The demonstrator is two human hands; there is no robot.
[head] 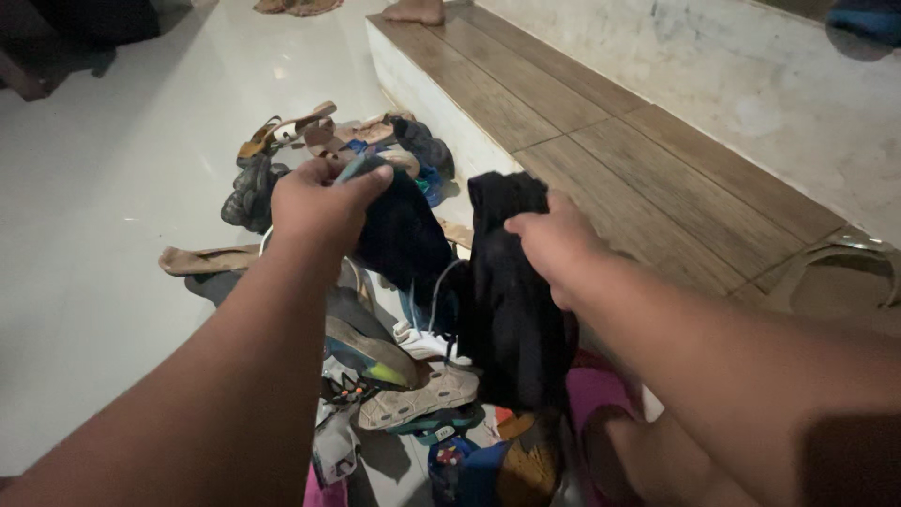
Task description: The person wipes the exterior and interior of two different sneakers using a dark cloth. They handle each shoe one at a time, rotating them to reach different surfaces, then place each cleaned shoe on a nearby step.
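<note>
My left hand (319, 202) grips the top of a dark shoe (404, 235) with a teal inner edge, holding it up above the floor. Just to its right, my right hand (554, 244) holds a second black shoe (511, 300) that hangs sole-side toward me. The two shoes nearly touch. White laces dangle between them. Under both hands lies a heap of footwear (413, 394) on the pale floor.
More sandals (291, 127) and dark shoes (249, 192) lie farther off on the shiny white floor (103, 216). A raised wooden step (610, 141) runs along the right, with a person's bare foot (416, 11) at its far end. A pink item (596, 390) sits near my knee.
</note>
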